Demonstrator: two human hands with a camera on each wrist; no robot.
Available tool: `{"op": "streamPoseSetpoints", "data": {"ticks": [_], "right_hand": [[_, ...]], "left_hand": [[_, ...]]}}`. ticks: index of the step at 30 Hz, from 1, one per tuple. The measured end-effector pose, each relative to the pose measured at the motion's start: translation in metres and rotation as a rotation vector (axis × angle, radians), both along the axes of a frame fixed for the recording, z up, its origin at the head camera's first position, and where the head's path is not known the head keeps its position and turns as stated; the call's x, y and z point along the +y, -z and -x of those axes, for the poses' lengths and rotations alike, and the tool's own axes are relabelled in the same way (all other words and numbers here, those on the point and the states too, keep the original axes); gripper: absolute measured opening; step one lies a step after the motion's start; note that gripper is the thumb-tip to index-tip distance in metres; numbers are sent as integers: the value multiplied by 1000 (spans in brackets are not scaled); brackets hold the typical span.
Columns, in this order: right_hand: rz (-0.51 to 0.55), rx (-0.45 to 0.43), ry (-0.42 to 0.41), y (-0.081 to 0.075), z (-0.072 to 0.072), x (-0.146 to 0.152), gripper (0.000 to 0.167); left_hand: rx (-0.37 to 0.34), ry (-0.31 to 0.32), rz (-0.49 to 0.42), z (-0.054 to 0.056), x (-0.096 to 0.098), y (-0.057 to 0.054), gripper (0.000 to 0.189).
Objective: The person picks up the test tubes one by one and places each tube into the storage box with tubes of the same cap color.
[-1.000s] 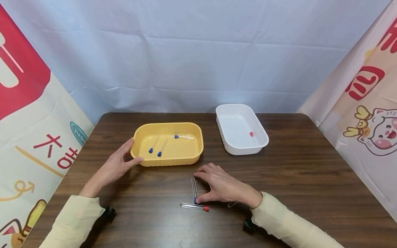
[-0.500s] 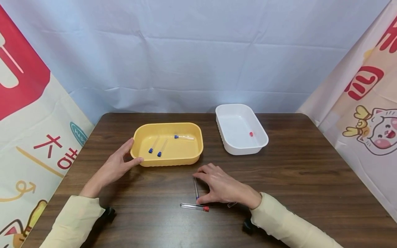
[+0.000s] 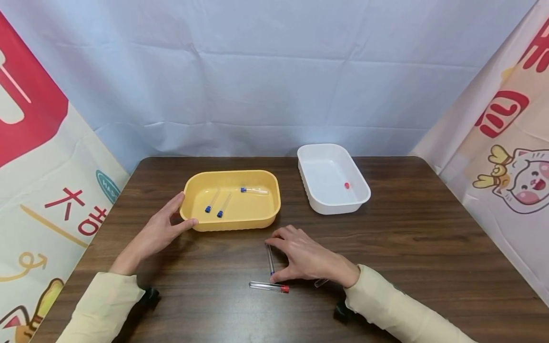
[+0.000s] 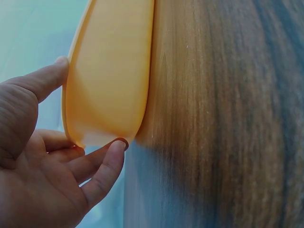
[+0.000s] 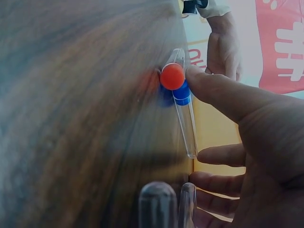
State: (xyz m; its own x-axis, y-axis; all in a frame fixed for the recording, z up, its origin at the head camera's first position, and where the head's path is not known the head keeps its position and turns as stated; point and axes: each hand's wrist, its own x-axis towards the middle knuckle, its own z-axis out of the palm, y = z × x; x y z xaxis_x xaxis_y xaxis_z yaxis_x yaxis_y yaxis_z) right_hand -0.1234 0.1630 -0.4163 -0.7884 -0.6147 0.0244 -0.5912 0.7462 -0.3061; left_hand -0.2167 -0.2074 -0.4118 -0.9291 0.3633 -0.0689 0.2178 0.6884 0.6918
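At the left end of the yellow tray (image 3: 233,224), my left hand (image 3: 155,234) holds the rim, thumb at the front corner and fingers against the end wall (image 4: 107,85). My right hand (image 3: 305,256) is low over the table, pinching a blue-capped test tube (image 3: 271,261) lengthwise. In the right wrist view, the thumb is at its blue cap (image 5: 183,94) and a fingertip at its rounded end. Just in front lies a red-capped test tube (image 3: 268,286). Another clear tube (image 3: 320,282) is mostly hidden under the right hand. Several blue-capped tubes (image 3: 224,206) lie inside the yellow tray.
A white tray (image 3: 339,208) stands at the back right, with a small red cap (image 3: 347,186) showing in it. Rounded ends of two clear tubes (image 5: 157,204) show low in the right wrist view. The brown wooden table (image 3: 429,228) reaches back to a pale cloth (image 3: 274,85).
Under my right fingers, the blue-capped tube has turned slightly, and its cap is now mostly covered by the thumb. The left hand and both trays stay where they were.
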Motion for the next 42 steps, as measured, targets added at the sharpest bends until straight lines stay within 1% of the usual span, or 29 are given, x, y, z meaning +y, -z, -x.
{"op": "streamPoseSetpoints", "data": {"ticks": [8, 13, 21, 27, 31, 37, 42], "right_hand": [[-1, -23, 5, 0, 1, 0, 80], [-9, -38, 10, 0, 2, 0, 81], [-25, -18, 6, 2, 4, -1, 83], [-43, -20, 5, 2, 6, -1, 83], [-48, -26, 7, 1, 6, -2, 84], [-65, -11, -3, 1, 8, -3, 85], [-61, -21, -4, -1, 11, -5, 83]], "left_hand": [[-7, 0, -12, 0, -1, 2, 101], [5, 6, -11, 1, -1, 3, 100], [8, 8, -15, 2, -1, 5, 102], [9, 13, -19, 2, -1, 5, 103], [8, 13, -17, 2, -1, 5, 104], [5, 10, -18, 2, -1, 4, 103], [4, 7, -10, 1, 0, 2, 102]]}}
